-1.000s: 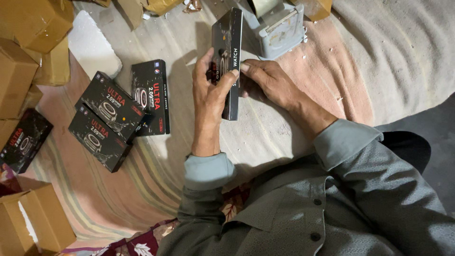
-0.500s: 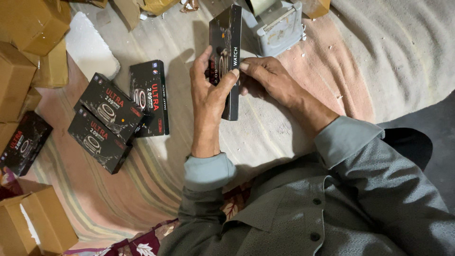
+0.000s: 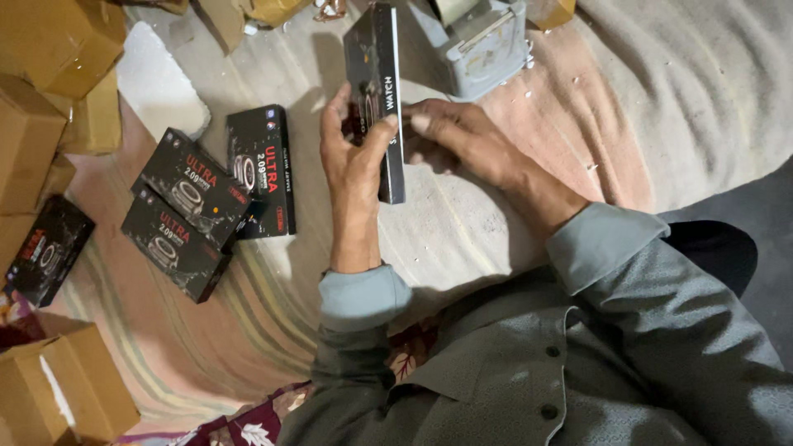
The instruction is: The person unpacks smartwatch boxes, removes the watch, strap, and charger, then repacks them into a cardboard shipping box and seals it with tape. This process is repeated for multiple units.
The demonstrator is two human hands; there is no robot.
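Since a moment ago almost nothing has moved: the black box (image 3: 376,91) stays on edge above the striped blanket (image 3: 462,239), only tipped a touch. The left hand (image 3: 353,165) grasps it, thumb on the near face and fingers wrapped behind, while the right hand (image 3: 462,140) rests its fingertips against the box's narrow side. Three more black boxes (image 3: 211,198) lie left, a grey tape dispenser (image 3: 479,45) just beyond.

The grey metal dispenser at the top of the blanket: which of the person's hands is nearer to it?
Right. The right hand lies just below the grey metal dispenser, touching the black box; the left hand grips that box farther to the left.
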